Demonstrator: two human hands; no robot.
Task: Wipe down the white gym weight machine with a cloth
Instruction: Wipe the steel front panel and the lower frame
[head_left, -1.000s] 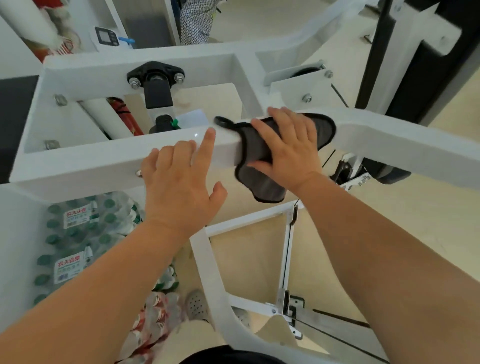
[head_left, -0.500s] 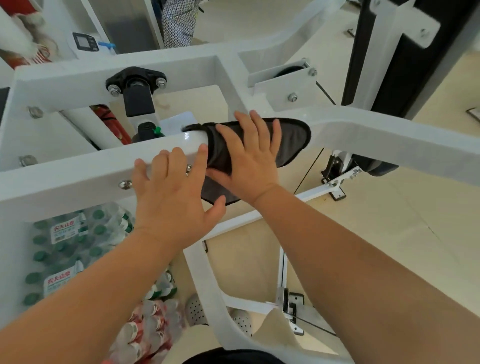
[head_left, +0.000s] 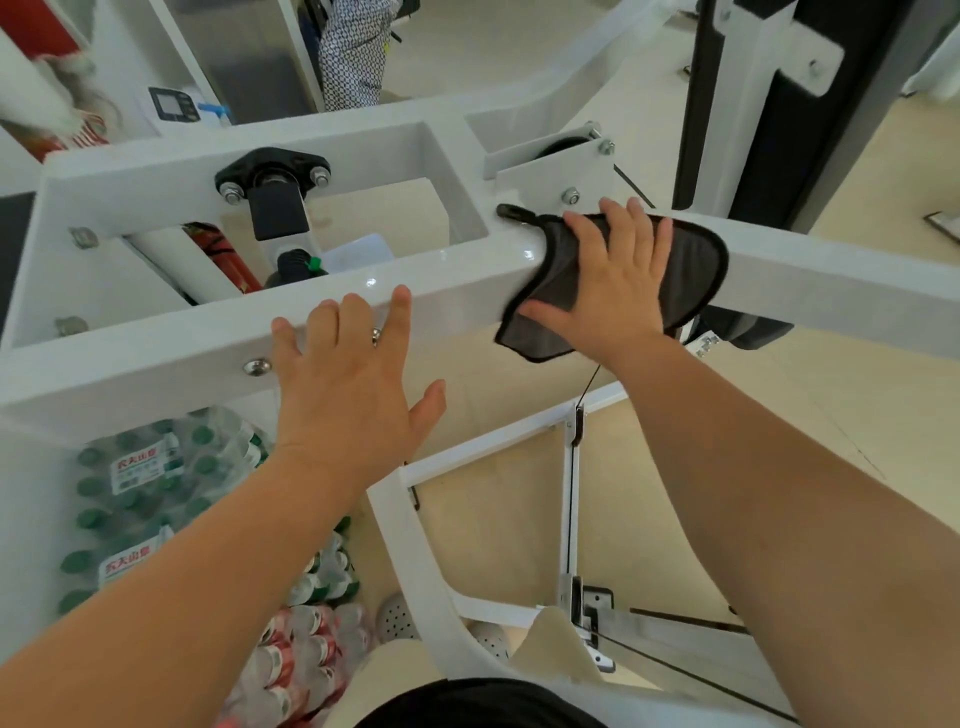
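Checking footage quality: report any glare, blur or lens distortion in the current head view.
Head view: small glare spots on the white beam, between the left hand and the cloth under the right hand; the wide-angle lens bows that beam; the red-and-white object top left is blurred.

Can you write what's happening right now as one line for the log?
step: wipe | right hand: pressing cloth on bar | left hand: flat on bar

Single wide-angle view, worn at head height, set close above the white machine frame (head_left: 130, 171). Faces forward and steeply down, across the top beam (head_left: 467, 280) and through its openings to the floor (head_left: 841, 374) below. Near enough for the beam to span the full width, straight edges bowing outward.
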